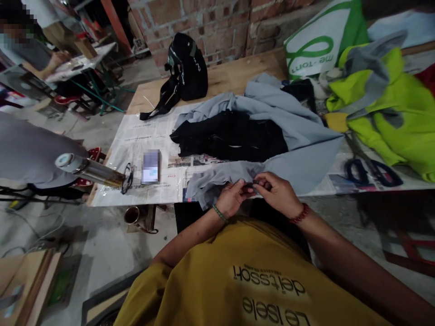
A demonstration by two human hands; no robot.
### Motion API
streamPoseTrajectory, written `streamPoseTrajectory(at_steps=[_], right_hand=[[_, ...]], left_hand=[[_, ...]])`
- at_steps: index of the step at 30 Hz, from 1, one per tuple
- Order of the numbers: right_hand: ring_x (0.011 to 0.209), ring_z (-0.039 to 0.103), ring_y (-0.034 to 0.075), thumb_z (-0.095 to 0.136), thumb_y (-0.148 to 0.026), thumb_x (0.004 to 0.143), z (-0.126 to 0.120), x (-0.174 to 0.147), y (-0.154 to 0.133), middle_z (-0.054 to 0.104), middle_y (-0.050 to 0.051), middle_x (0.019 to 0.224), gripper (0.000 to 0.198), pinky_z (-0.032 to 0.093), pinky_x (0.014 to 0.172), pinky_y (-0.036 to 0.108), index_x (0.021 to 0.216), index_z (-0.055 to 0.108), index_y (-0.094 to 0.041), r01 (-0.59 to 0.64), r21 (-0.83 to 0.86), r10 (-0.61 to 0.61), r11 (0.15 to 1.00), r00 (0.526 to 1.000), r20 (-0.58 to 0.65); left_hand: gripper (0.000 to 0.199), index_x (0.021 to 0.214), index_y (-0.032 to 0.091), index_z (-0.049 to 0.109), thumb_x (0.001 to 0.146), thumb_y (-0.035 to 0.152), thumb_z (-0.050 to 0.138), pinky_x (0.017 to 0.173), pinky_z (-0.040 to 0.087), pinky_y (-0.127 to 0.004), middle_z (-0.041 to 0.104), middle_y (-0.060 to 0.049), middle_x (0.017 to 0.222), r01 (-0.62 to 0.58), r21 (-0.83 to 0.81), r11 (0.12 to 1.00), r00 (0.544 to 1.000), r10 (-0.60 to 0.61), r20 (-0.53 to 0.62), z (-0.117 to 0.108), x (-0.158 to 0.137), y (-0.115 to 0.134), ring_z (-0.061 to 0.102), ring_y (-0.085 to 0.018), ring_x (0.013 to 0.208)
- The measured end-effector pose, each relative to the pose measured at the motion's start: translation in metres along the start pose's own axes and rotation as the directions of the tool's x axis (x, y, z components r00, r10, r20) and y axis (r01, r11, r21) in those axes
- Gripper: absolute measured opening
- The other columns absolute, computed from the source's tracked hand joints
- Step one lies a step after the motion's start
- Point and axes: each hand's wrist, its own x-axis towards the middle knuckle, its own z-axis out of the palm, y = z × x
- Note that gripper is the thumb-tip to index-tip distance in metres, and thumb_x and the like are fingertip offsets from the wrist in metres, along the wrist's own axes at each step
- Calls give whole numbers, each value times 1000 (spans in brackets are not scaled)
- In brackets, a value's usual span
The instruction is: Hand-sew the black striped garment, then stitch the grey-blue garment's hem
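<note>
My left hand (231, 197) and my right hand (277, 194) meet at the table's near edge, fingers closed in a pinch. Between them is a small dark piece, too small to name; it may be part of the cloth. Grey fabric (214, 179) lies bunched just beyond my left hand and runs behind both hands. A larger grey cloth (299, 136) spreads across the table to the right. On top of it rests a folded black garment (231, 136), farther from me than my hands.
Newspaper (132, 136) covers the table. A glass flask (91, 170), a phone (151, 166) and a black bag (186, 68) are on the left. Scissors (372, 172) and a yellow-green garment (390, 104) lie right. A mug (132, 216) stands below the edge. People sit at left.
</note>
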Motion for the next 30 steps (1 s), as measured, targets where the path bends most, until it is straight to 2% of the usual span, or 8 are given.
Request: streamPoseTrajectory(at_steps=[6, 10, 15, 20, 23, 26, 28, 30], right_hand=[[58, 56, 12, 55, -27, 77, -1, 4, -6, 63, 2, 71, 20, 46, 57, 26, 94, 61, -20, -51, 56, 48, 997, 997, 55], [66, 61, 15, 52, -26, 80, -3, 5, -9, 68, 4, 80, 19, 47, 60, 26, 93, 64, -20, 2, 13, -2, 1000, 999, 44], [71, 63, 16, 48, -25, 83, -3, 4, -7, 68, 4, 79, 17, 46, 64, 26, 86, 64, -19, 124, -170, -126, 978, 992, -6], [67, 61, 16, 43, -22, 85, 2, 4, -7, 66, 4, 73, 20, 42, 62, 26, 79, 61, -18, 201, -394, -213, 897, 977, 13], [62, 57, 16, 44, -21, 81, 8, 5, -11, 63, 6, 70, 17, 38, 58, 27, 74, 58, -17, 181, -490, -191, 853, 981, 30], [61, 55, 17, 44, -20, 77, 9, 6, -7, 60, 6, 68, 13, 37, 56, 27, 71, 55, -17, 147, -499, -159, 854, 987, 19], [62, 55, 17, 45, -20, 75, 4, 7, 2, 60, 6, 68, 11, 38, 57, 27, 70, 54, -18, 97, -474, -136, 875, 990, -48], [62, 56, 17, 46, -21, 73, -7, 8, 15, 61, 6, 69, 8, 40, 57, 27, 71, 54, -19, 4, -432, -92, 902, 979, -184]], left_hand=[[14, 66, 15, 63, 72, 26, 69, 83, 47, -40, 65, -3, 69, -19, 6, 1000, 998, 19, 61, -3, -2, -1, 60, -14, 66], [11, 67, 16, 63, 75, 24, 66, 84, 46, -41, 65, -2, 72, -20, 22, 1000, 999, 19, 32, -1, -4, 0, 59, -15, 67], [21, 65, 12, 59, 66, 27, 73, 83, 48, -42, 65, -3, 70, -14, 23, 1000, 1000, 14, 17, 0, -2, 0, 60, -13, 64], [19, 66, 12, 58, 70, 26, 70, 83, 48, -40, 64, -2, 70, -22, 29, 999, 999, 21, 26, -3, -1, -2, 60, -12, 64], [19, 69, 12, 60, 69, 28, 71, 81, 49, -38, 64, -2, 70, -23, 37, 999, 999, 22, 35, -4, -1, -2, 61, -13, 65], [21, 71, 12, 60, 67, 28, 72, 79, 50, -39, 64, -2, 70, -32, 26, 999, 999, 31, 34, -5, -1, -2, 61, -13, 66], [22, 71, 12, 59, 66, 28, 73, 79, 50, -41, 64, -2, 70, -34, 3, 999, 999, 34, 31, -6, -1, -1, 61, -14, 66], [24, 69, 12, 58, 65, 28, 74, 77, 51, -42, 64, -2, 71, -31, -8, 999, 999, 32, 24, -6, 0, -1, 62, -15, 66]])
